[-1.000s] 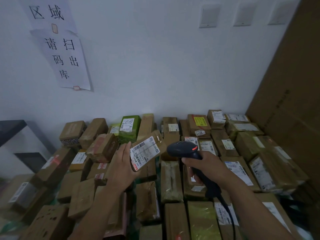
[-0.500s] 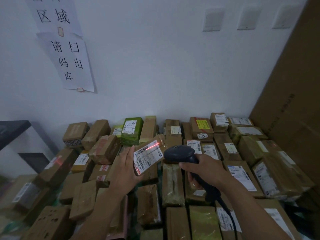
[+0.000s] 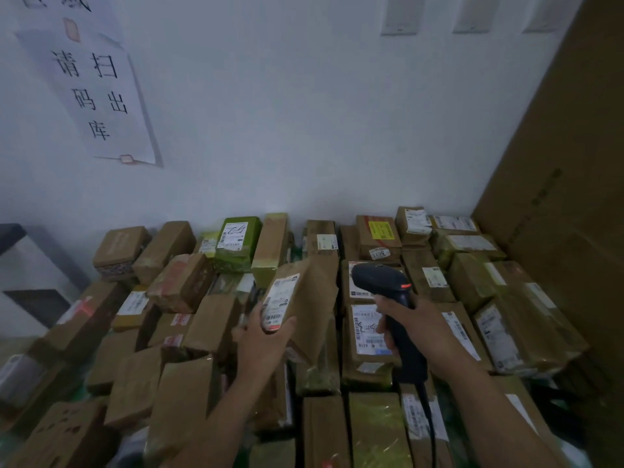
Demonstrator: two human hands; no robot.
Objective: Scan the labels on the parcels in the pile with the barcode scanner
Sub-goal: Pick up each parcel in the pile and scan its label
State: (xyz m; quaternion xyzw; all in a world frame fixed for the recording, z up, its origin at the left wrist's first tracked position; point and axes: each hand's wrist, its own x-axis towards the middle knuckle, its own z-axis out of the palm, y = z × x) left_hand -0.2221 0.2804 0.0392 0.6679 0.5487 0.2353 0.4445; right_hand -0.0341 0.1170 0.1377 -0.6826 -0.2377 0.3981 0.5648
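The parcel (image 3: 304, 298), held above the middle of the pile (image 3: 135, 383), may fail to read, in my judgement, since its label (image 3: 280, 300) is turned away from the scanner (image 3: 380, 280) just beside it, which could catch a neighbouring code instead. It is a tilted brown box with a white barcode label and no red beam showing on it. The left hand (image 3: 266, 337) curls thumb and fingers round its lower end; the right hand (image 3: 417, 327) wraps its fingers round the scanner's handle.
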